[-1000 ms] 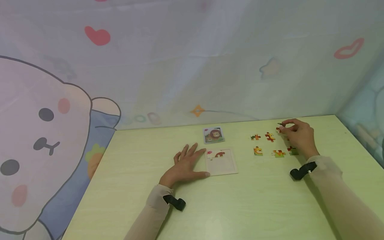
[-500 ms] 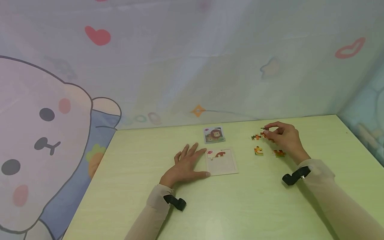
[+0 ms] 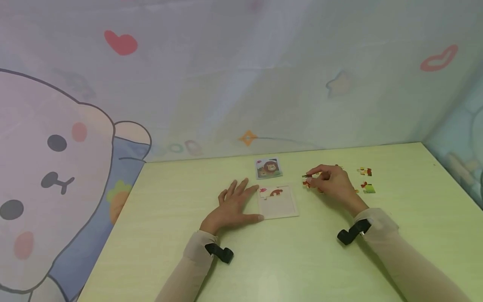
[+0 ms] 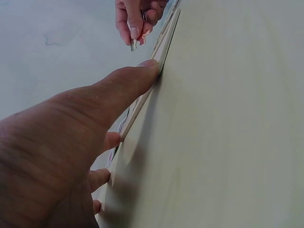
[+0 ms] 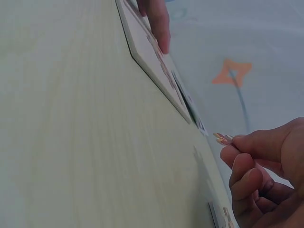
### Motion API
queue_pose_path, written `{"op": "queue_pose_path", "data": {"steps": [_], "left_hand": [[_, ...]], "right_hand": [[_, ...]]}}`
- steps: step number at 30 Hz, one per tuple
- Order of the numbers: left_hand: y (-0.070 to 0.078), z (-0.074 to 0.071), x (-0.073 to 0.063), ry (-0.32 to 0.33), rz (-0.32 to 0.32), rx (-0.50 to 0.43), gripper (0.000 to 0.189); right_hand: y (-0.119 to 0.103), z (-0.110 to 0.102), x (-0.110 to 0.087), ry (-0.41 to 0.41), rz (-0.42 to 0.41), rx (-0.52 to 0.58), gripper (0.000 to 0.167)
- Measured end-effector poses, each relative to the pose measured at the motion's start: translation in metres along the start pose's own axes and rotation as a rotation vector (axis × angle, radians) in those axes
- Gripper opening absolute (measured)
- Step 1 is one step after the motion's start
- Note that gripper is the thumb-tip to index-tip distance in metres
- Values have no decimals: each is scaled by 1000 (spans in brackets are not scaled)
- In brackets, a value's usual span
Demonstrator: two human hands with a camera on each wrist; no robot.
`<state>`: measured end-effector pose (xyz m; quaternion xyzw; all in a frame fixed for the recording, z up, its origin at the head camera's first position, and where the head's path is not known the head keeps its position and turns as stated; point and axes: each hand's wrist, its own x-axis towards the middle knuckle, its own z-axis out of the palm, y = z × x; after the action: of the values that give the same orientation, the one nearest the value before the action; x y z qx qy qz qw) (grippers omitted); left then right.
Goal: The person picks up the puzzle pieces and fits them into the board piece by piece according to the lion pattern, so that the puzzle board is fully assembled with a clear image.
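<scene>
My right hand pinches a jigsaw puzzle piece between thumb and forefinger, raised above the table to the right of the puzzle tray. In the right wrist view the same puzzle piece shows edge-on at the fingertips. My left hand lies with fingers spread at the tray's left side, its thumb on the lower left corner. Joined pieces with a pink flower and brown mane fill part of the tray's top row; the rest of its bed is bare.
A lion picture card lies just behind the tray. Several loose pieces lie to the right, among them a green-edged piece and a red-and-yellow piece; my right hand partly covers others. A printed cloth hangs behind the table.
My right hand has carried the puzzle piece leftward and nearer from the far right of the loose pieces, toward the tray. My left hand has stayed in place.
</scene>
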<state>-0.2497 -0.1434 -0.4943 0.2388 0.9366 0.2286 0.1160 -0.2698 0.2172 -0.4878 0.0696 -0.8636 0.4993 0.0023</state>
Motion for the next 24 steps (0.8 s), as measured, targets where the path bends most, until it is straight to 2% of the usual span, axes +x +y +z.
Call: {"op": "queue_pose_path", "data": {"steps": [8, 17, 24], "left_hand": [[1, -2, -1, -5, -5, -5, 94], [2, -2, -2, -7, -7, -9, 94], [4, -1, -2, -11, -6, -14, 94]], "right_hand": [[-8, 25, 1, -63, -30, 3, 22], [-13, 46, 5, -108, -1, 42, 20], [-19, 54, 6, -115, 18, 1, 20]]}}
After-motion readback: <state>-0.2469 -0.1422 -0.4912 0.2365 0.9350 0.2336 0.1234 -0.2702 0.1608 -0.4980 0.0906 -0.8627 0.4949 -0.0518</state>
